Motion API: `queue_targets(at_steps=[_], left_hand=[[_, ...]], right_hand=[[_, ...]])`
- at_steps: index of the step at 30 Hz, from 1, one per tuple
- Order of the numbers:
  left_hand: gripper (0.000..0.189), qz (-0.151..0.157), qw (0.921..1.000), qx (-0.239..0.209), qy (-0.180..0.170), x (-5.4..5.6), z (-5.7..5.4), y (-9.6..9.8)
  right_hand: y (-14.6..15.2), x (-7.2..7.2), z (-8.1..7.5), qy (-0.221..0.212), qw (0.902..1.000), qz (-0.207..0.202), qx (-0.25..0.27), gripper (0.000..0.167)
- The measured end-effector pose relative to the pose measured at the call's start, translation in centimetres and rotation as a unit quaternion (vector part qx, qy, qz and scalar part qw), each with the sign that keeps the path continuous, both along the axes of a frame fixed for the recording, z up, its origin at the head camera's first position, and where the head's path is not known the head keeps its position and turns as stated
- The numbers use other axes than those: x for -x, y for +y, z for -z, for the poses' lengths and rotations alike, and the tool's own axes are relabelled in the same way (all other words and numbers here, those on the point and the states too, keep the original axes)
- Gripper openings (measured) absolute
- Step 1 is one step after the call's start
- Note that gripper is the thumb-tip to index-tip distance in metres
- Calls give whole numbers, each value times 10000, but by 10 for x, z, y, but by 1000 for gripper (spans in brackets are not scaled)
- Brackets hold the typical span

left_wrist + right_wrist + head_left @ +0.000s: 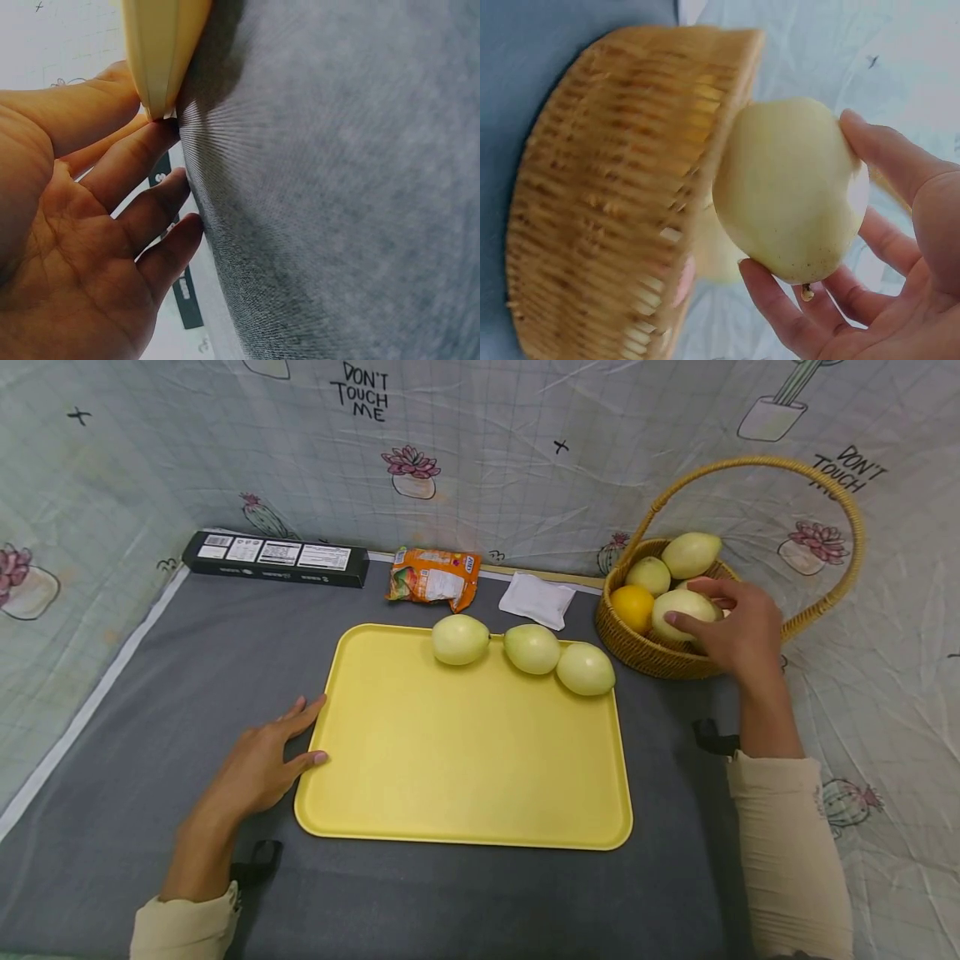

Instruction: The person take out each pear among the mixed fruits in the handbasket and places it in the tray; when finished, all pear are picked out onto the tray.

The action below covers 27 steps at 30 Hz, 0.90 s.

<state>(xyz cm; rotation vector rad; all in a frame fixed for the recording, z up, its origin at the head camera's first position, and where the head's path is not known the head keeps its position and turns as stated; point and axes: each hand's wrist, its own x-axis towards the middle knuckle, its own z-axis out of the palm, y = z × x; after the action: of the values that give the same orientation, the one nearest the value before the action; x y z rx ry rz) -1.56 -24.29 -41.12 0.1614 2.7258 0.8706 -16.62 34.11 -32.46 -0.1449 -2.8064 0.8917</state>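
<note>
In my right hand [738,622] I hold a pale green pear [791,191] with a short stem, thumb on one side and fingers on the other. It is at the rim of a wicker basket [660,660]. Behind it in the basket lie other pale green pears [692,555] and an orange [632,608]. My left hand [262,764] rests at the left edge of a yellow tray [465,752], its thumb and fingers spread and touching the edge. Three more pears [532,649] lie in a row along the tray's far edge.
Behind the tray are a long black box [273,560], an orange snack packet [433,577] and a small white packet [537,600]. The basket's tall handle [851,527] arches over its right side. A patterned cloth [487,460] hangs behind the grey table cover [420,893].
</note>
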Motion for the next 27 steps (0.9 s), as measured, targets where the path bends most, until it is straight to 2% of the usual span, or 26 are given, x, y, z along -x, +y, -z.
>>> queue_targets(at_steps=[8, 15, 19, 27], left_hand=[[90, -9, 10000, 7, 40, 0, 0, 0], [90, -2, 10000, 27, 88, 0, 0, 0], [89, 6, 10000, 44, 88, 0, 0, 0], [89, 36, 10000, 48, 79, 0, -1, 0]], right_hand=[[-33, -8, -12, 460, 9979, -436, 154, 56], [-65, -10, -9, 798, 9917, -987, 200, 51], [-83, -11, -8, 768, 9885, -1274, 278, 50], [-118, -13, -10, 524, 9851, -1599, 365, 51]])
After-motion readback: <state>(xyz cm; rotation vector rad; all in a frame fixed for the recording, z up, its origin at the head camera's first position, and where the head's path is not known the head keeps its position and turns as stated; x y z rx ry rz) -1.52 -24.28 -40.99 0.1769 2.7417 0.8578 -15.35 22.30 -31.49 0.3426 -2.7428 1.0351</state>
